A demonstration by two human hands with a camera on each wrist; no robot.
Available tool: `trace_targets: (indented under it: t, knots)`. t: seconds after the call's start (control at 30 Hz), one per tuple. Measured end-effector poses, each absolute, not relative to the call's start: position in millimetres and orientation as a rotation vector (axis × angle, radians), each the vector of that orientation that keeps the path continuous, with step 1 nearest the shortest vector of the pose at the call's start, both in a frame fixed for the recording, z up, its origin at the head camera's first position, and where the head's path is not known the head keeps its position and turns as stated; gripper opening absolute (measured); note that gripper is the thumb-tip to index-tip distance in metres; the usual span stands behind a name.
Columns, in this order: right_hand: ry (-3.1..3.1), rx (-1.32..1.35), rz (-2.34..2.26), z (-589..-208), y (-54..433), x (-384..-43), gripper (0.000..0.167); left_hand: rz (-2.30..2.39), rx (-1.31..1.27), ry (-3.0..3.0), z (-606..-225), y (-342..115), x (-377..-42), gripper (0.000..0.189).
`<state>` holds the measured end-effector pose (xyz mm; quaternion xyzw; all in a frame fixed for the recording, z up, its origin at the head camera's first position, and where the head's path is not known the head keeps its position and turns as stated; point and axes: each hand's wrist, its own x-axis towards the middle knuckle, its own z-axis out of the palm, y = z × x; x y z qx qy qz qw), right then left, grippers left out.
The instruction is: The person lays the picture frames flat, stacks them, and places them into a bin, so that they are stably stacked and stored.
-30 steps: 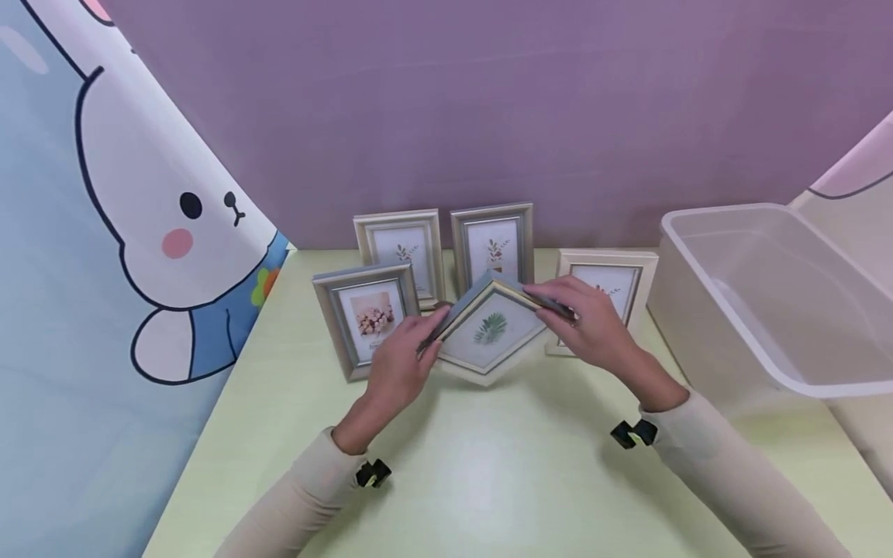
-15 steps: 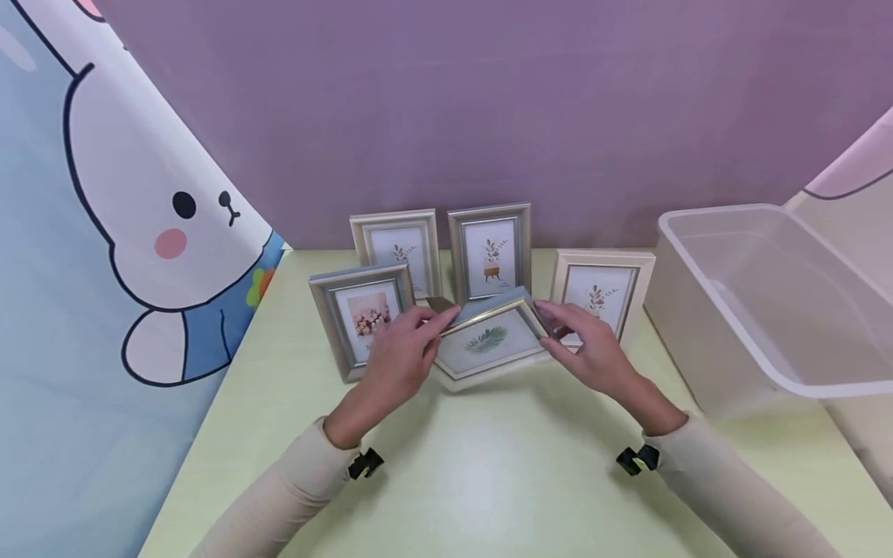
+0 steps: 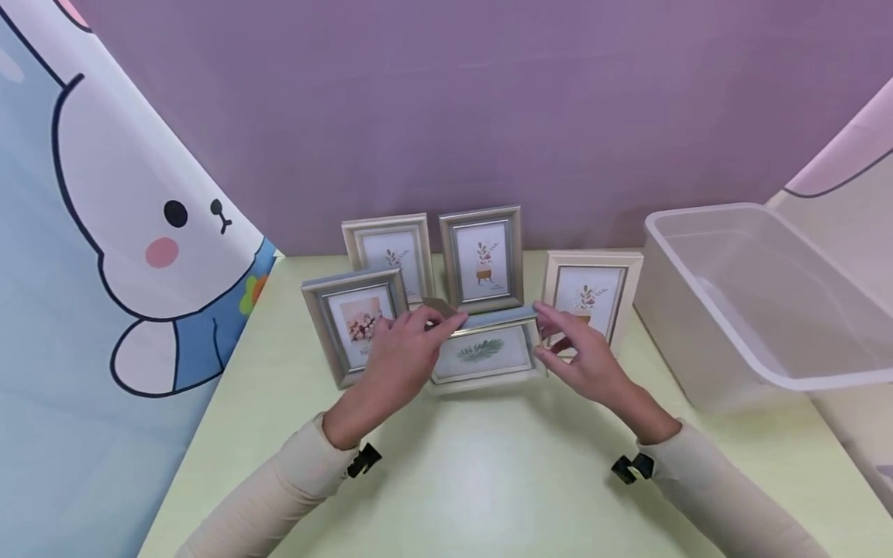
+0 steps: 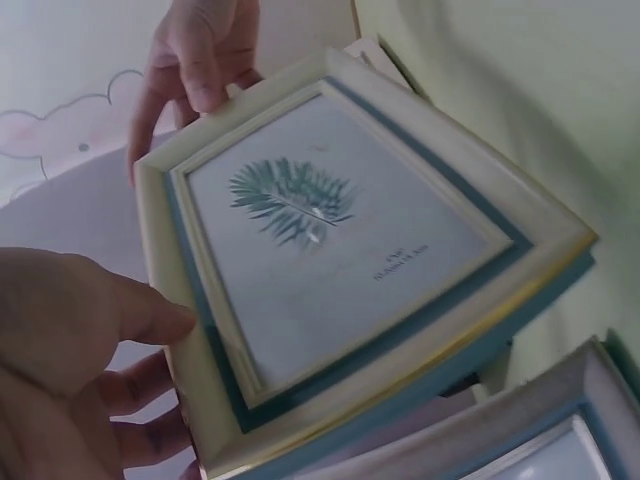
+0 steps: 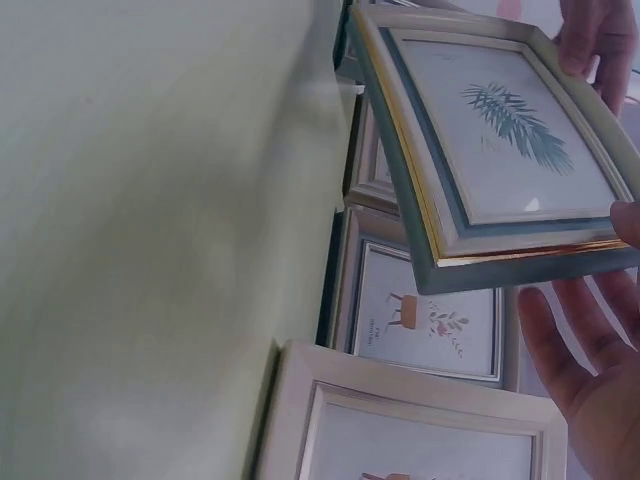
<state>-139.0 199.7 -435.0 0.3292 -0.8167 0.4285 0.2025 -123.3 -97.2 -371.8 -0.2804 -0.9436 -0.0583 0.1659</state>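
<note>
Both hands hold a cream picture frame with a green leaf print [image 3: 481, 351] between them, its long side lying crosswise in the head view. My left hand [image 3: 401, 353] grips its left end. In the left wrist view the left thumb [image 4: 155, 315] presses the rim while the fingers reach behind. At the opposite end, my right hand [image 3: 582, 356] pinches the frame between thumb and fingers [image 5: 560, 340]. The frame tilts, face toward the head camera. A blue-grey outer edge with a gold line [image 5: 405, 160] shows along its side.
Behind stand several picture frames: one with a flower photo [image 3: 359, 329], a pale one [image 3: 388, 252], a darker grey-brown one [image 3: 481, 260] and a cream one [image 3: 593, 298]. A translucent plastic bin [image 3: 725, 310] stands right. The table [image 3: 474, 480] is pale green.
The held frame has turned from a diamond tilt to nearly level, lying crosswise, and sits slightly lower. Both hands keep hold of it. The standing frames have stayed put.
</note>
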Motion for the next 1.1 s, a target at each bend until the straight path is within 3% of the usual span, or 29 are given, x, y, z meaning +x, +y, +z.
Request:
trace_targets:
  t: [0.47,0.6,0.77,1.1]
  knots:
    - [-2.317,0.809,1.252,-446.1,196.0,-130.3,0.055,0.009,-0.865,-2.644,-364.3,-88.2,-117.0,0.064]
    - [-2.303,0.788,1.256,-448.0,197.1,-129.7,0.054,-0.053,-0.883,-2.702,-359.2,-89.6,-119.7,0.055]
    - [-2.251,0.768,1.361,-449.8,200.0,-127.7,0.054,-0.350,-0.857,-2.771,-351.4,-106.0,-128.3,0.043]
    - [-2.078,0.826,1.577,-448.5,208.8,-125.3,0.058,-1.378,-0.837,-2.842,-368.8,-149.8,-147.5,0.070]
